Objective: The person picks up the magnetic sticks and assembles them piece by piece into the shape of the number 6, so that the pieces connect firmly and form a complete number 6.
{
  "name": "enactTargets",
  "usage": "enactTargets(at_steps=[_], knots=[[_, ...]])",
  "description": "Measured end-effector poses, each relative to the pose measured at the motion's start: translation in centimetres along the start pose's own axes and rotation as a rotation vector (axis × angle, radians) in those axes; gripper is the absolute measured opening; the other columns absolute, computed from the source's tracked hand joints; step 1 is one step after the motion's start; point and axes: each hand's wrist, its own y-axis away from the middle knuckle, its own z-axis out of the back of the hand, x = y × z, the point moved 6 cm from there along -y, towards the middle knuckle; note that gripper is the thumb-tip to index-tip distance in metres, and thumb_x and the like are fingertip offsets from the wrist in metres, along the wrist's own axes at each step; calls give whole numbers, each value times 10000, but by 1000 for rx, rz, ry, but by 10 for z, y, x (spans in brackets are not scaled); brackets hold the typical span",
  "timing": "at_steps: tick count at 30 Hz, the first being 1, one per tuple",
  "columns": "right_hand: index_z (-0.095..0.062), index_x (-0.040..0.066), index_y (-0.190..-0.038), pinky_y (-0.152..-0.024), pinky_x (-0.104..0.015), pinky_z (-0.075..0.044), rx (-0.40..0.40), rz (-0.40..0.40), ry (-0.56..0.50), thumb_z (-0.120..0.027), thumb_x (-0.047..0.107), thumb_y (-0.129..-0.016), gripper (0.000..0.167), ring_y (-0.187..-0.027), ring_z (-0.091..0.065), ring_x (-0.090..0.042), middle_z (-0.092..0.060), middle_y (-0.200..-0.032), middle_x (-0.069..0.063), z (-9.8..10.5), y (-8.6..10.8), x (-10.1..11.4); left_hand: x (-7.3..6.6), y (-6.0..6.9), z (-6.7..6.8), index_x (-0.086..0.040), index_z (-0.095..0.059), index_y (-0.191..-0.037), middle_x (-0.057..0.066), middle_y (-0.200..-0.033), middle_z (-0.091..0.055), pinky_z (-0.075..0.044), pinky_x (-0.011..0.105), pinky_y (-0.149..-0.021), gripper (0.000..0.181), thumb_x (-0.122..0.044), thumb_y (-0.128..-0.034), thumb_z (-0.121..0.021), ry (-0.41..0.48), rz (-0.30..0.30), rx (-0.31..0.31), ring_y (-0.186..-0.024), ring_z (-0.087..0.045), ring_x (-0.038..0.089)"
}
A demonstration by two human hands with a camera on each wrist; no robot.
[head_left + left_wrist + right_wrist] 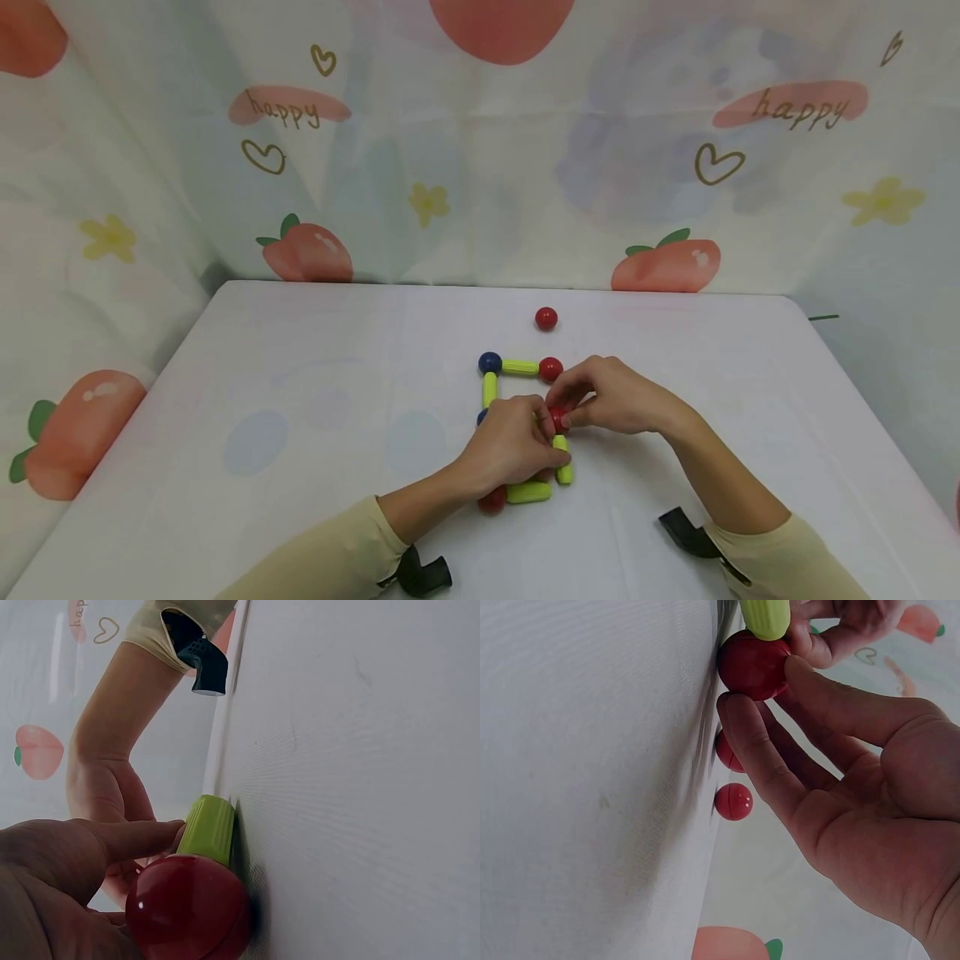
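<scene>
Magnetic balls and yellow-green rods lie joined in a frame on the white table. My right hand (626, 396) pinches a red ball (754, 666) between thumb and fingers. My left hand (506, 442) grips a yellow-green rod (564, 473) that meets this ball and points toward the near side. Under the left wrist sit another red ball (187, 907) and a rod (528, 492). Beyond the hands, a blue ball (490, 362), a rod (520, 367) and a red ball (551, 369) make the far side. The left hand mostly hides a second blue ball (482, 416) and the frame's middle.
A loose red ball (546, 318) lies on the white table (315, 358) beyond the frame. Patterned cloth (480, 167) hangs behind and beside the table. Black wrist mounts (423, 575) stick out at both sleeves.
</scene>
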Motion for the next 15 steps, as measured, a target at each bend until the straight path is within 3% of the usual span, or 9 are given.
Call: enactTargets(at_steps=[15], knots=[[-788, 154, -1065, -793, -246, -581, 8, 12, -30, -814, 106, -886, 187, -869, -684, -131, -752, -915, 24, -1, 0, 2, 2, 1, 1, -107, -630, -869, -11, -588, -687, -463, 219, -519, 221, -149, -867, -846, 1, 17, -10, -540, -676, 121]])
